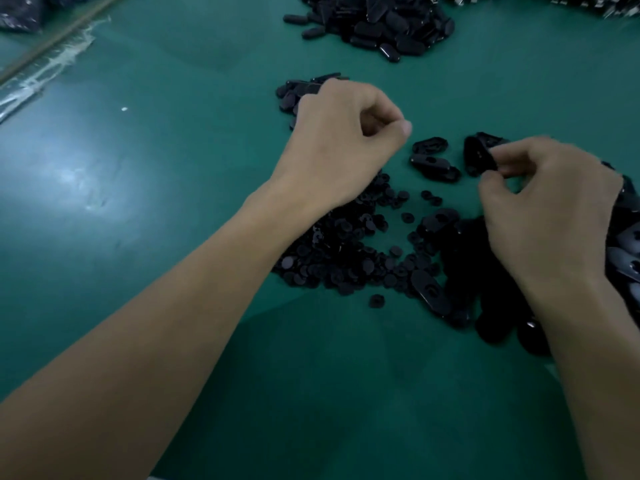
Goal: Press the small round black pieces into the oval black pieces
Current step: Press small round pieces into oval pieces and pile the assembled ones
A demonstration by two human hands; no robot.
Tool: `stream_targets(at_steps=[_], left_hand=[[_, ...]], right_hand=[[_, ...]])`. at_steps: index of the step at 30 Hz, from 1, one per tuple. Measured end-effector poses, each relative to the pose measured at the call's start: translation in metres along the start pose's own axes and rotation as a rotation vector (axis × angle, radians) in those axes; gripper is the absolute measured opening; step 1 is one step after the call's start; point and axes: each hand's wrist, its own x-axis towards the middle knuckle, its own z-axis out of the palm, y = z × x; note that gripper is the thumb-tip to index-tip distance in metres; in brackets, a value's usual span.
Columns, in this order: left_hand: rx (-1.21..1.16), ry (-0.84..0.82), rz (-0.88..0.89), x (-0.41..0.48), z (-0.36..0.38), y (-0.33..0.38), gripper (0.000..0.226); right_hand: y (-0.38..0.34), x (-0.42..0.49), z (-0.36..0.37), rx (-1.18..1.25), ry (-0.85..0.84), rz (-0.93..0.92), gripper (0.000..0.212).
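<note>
Our right hand [547, 202] pinched one oval black piece [479, 157] up on edge, likely to offer its hole for pressing. Our left hand [346, 140] hung curled over the heap of small round black pieces [339, 251] mid-worktop [173, 168] (whether it pinched one, we could not tell). More ovals [381, 26], perhaps finished, lay piled by the far edge.

Hands over a green table mat [138, 237]
Right hand [547, 202] at three o'clock pinches an oval black plastic piece [479, 157]; curled left hand [343, 143] at centre, above small round black plastic pieces [339, 258].
</note>
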Motion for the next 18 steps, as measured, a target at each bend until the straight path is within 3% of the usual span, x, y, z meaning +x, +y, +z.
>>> stream_targets(at_steps=[4,9,12,18], left_hand=[[-0.143,-0.056,-0.041,-0.014,-0.001,0.006,0.028],[-0.383,-0.133,-0.154,-0.021,0.001,0.005,0.018],[-0.543,-0.151,-0.21,-0.022,0.003,0.004,0.011],[-0.713,-0.127,-0.296,-0.02,0.003,-0.001,0.011]], right_hand=[[-0.008,-0.006,0.003,0.135,0.088,-0.209,0.018],[-0.013,-0.012,0.008,0.182,0.151,-0.366,0.017],[-0.013,-0.013,0.009,0.209,0.169,-0.384,0.016],[-0.013,-0.014,0.011,0.369,0.014,-0.327,0.017]])
